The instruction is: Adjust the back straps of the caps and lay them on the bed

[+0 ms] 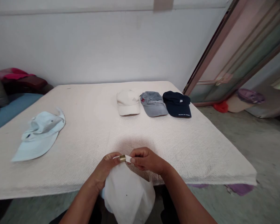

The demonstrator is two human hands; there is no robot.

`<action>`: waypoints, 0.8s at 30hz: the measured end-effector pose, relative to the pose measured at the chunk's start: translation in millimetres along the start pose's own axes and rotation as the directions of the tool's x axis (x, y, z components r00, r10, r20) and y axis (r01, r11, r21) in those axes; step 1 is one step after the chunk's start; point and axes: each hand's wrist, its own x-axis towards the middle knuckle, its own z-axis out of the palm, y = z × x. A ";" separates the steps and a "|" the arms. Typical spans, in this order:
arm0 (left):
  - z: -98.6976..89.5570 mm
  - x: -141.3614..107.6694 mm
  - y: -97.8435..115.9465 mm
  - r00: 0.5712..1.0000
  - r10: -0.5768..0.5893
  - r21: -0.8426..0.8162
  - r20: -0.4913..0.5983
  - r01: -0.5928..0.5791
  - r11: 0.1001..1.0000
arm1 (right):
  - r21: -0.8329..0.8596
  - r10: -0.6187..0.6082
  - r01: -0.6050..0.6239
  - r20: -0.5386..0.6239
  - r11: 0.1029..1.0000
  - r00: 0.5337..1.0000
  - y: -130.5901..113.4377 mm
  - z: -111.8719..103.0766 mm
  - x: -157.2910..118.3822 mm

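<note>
A white cap (130,193) hangs at the table's front edge, its back strap raised between my two hands. My left hand (108,166) pinches the strap beside its brass-coloured buckle (122,158). The fingers of my right hand (147,159) are closed on the white strap end (128,159), just right of the buckle. Farther back lie a cream cap (128,103), a grey cap (154,104) and a navy cap (177,105) side by side. A pale blue cap (40,133) rests at the left, its crown crumpled.
A white textured cover (93,137) lies over the table. Behind it stands a pale wall. Cushions and a red cloth (14,73) are at the far left. At the right are a framed glass door and a bin with a purple liner (249,95).
</note>
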 end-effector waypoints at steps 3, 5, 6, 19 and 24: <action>-2.3 1.9 -2.1 1.000 0.003 0.021 0.015 -0.004 1.000 | -0.016 0.008 -0.008 0.008 1.000 1.000 -0.7 -0.2 -0.5; -4.0 2.7 -3.6 1.000 0.005 0.039 0.022 -0.006 0.999 | -0.014 0.010 -0.010 0.006 1.000 1.000 -1.5 -0.2 -0.8; -4.5 2.7 -4.1 1.000 0.005 0.047 0.023 -0.006 0.999 | -0.016 0.013 -0.013 0.009 1.000 1.000 -1.9 -0.3 -0.9; -4.4 2.3 -6.1 0.999 0.032 0.133 0.032 -0.036 0.991 | 0.040 -0.016 0.017 -0.030 0.999 0.999 3.1 0.1 3.6; -5.6 3.0 -8.1 0.998 0.053 0.121 0.028 -0.056 0.991 | 0.010 -0.020 0.020 -0.006 1.000 1.000 1.5 -0.1 4.1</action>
